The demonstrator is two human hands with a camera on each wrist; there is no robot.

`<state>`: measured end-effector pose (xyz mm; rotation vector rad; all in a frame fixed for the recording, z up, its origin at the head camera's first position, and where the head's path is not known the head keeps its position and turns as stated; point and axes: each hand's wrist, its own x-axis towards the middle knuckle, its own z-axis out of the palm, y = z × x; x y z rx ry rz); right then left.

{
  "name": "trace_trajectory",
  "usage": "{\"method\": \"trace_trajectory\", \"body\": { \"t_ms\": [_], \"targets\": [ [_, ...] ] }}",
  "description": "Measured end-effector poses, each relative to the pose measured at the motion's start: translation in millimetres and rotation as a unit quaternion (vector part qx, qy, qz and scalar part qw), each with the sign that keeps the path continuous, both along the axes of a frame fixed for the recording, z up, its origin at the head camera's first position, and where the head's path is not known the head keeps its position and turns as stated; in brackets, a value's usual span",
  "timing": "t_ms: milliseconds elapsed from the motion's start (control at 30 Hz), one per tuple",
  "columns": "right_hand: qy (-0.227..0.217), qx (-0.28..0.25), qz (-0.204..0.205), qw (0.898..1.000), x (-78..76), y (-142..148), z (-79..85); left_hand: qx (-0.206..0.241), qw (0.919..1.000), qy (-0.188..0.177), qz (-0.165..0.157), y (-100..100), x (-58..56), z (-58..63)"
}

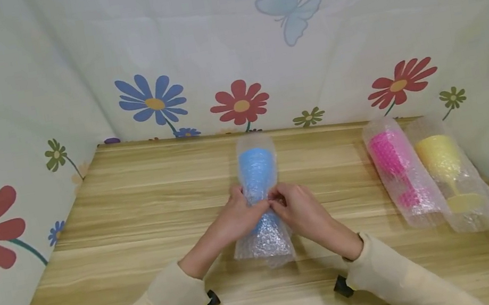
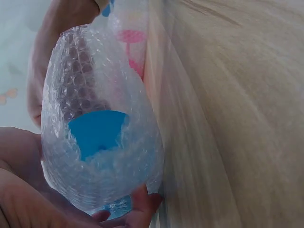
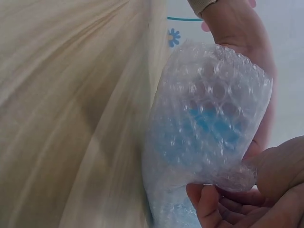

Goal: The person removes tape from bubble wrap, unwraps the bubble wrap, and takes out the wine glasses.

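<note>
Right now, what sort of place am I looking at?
Perhaps a makeshift packing corner: there's a wood-grain table, flower-printed walls around it, and a blue cup in bubble wrap.

In the middle of the surface [image 1: 146, 201] a cup [image 1: 257, 163] lies in bubble wrap [image 1: 267, 247] with its bowl at the far end, the left grip [image 1: 239, 217] on its left side and the right grip [image 1: 301, 207] on its right, while the near end of the wrap lies between the two wrists. Well apart to the right, near the right edge, lie two more wrapped goblets, bowls far and feet near: the inner goblet [image 1: 389, 152] on the left and, just beside it and slightly nearer, the outer goblet [image 1: 439, 155]. A cloth backdrop [image 1: 185, 27] stands behind the far edge and along the left and right sides.
</note>
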<state>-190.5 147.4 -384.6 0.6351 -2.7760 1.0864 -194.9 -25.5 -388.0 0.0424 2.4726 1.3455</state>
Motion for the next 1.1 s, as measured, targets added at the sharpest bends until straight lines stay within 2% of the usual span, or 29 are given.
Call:
{"method": "trace_trajectory", "body": {
  "t_ms": [467,700,867,933,1100],
  "targets": [
    [0.039,-0.017,0.020,0.999,-5.1,-5,-8.9,0.029,0.9991,0.026,0.019,4,0.1,-4.7],
    [0.073,0.054,0.031,0.995,-7.3,-8,-9.0,-0.007,0.9982,0.057,0.018,10,2.1,-5.8],
    [0.075,0.053,0.026,0.995,-8.8,-9,-11.6,0.004,0.9963,0.082,0.027,9,3.3,-5.6],
    [0.069,0.047,0.018,0.996,-8.9,-9,-12.6,0.012,0.9964,0.079,0.028,9,2.4,-6.2],
    [0.055,0.037,0.004,0.998,-8.6,-8,-13.4,0.057,0.9967,0.044,0.037,7,-0.9,-4.9]
  ]
}}
